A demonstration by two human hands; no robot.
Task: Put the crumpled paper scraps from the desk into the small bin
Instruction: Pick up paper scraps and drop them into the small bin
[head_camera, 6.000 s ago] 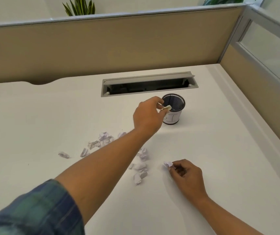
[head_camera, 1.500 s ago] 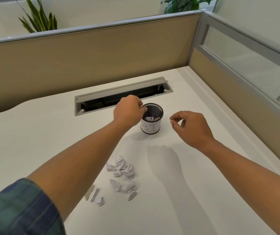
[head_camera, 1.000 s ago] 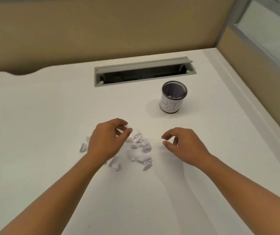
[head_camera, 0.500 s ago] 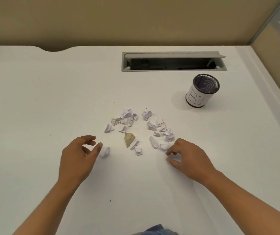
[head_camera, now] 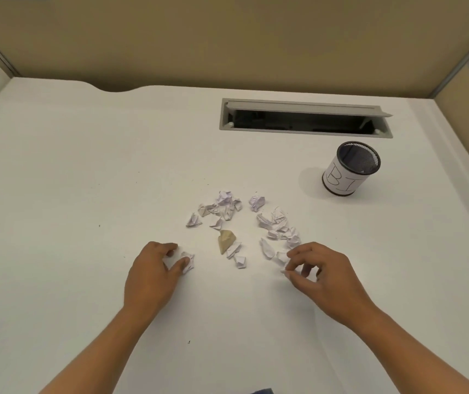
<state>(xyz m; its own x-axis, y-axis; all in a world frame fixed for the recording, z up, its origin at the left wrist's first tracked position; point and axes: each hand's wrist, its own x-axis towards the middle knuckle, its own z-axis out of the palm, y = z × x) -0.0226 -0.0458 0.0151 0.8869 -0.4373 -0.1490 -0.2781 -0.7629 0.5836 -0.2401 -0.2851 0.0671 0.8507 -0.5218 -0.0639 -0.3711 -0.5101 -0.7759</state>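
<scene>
White desk (head_camera: 85,172), tan partition (head_camera: 227,38), open cable tray (head_camera: 304,116).

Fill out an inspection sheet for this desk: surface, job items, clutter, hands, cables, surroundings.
Surface: white desk, a few dark specks, otherwise clean.
Job's things: small bin upright at the far right, with "BI" visible on its paper label; white paper scraps in loose clusters mid-desk; one tan scrap among them.
Clutter: nothing seen beyond the scraps.
Hands: left hand pinching a single white scrap; right hand with fingertips on a scrap at the cluster's near edge, grip unclear.
Cables: none on the desk; the open cable tray is too dark inside to tell.
Surroundings: tan partition panels behind and at right.
</scene>
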